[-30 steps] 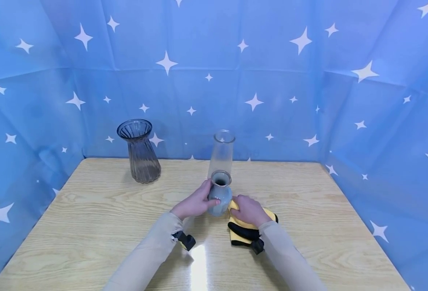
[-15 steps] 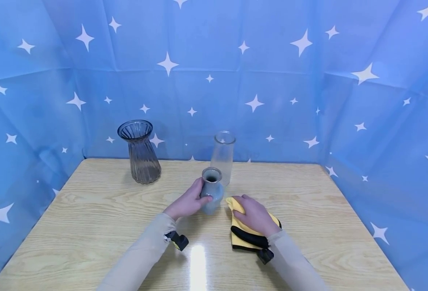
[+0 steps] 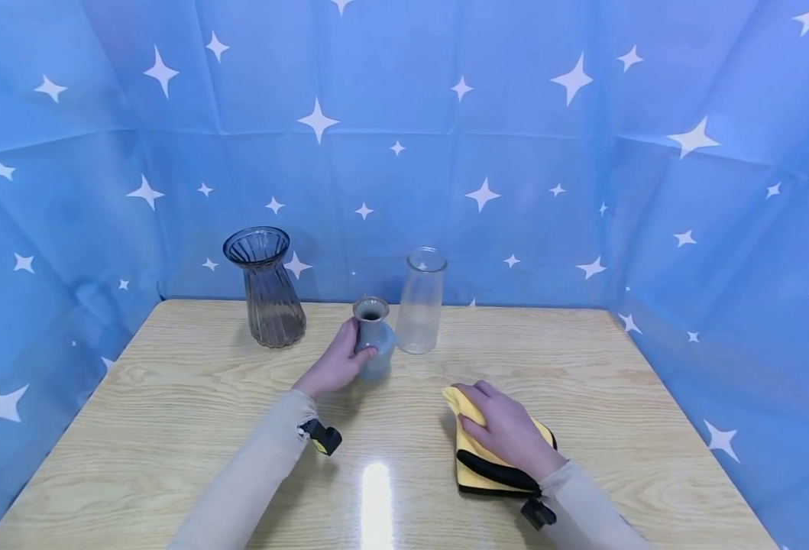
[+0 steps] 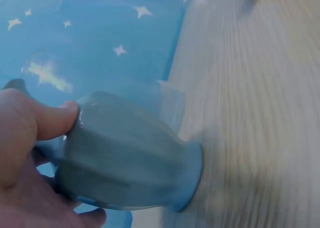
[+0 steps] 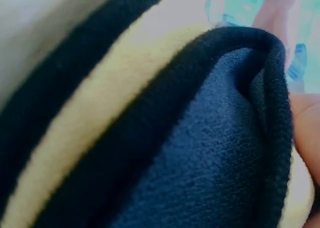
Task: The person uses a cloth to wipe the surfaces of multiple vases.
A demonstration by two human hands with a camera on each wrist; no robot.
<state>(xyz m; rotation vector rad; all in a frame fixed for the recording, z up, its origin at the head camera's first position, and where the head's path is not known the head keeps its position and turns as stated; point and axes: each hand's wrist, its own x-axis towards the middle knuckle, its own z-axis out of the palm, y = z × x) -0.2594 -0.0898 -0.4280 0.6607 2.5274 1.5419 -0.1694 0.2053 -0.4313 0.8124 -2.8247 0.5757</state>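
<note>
My left hand (image 3: pixel 335 363) grips a small blue-grey ceramic vase (image 3: pixel 376 347) by its neck, thumb on the near side. In the left wrist view the glazed vase (image 4: pixel 130 153) shows its round body and narrower foot, the foot close over the wood. On the right, my right hand (image 3: pixel 507 428) holds a folded yellow cloth (image 3: pixel 490 466) with black edging, fingers curled over its upper end. Filling most of the right wrist view, the cloth (image 5: pixel 210 153) shows a dark inner face, with part of the thumb at the right edge.
A clear glass vase (image 3: pixel 420 305) stands just right of the ceramic one. Farther left stands a ribbed smoky-grey glass vase (image 3: pixel 273 298). The wooden table (image 3: pixel 170 428) ends at a blue curtain (image 3: pixel 376 92) printed with white stars.
My left hand has carried the ceramic vase leftward and toward the back, out from in front of the clear glass vase. My right hand has drawn the cloth right and nearer.
</note>
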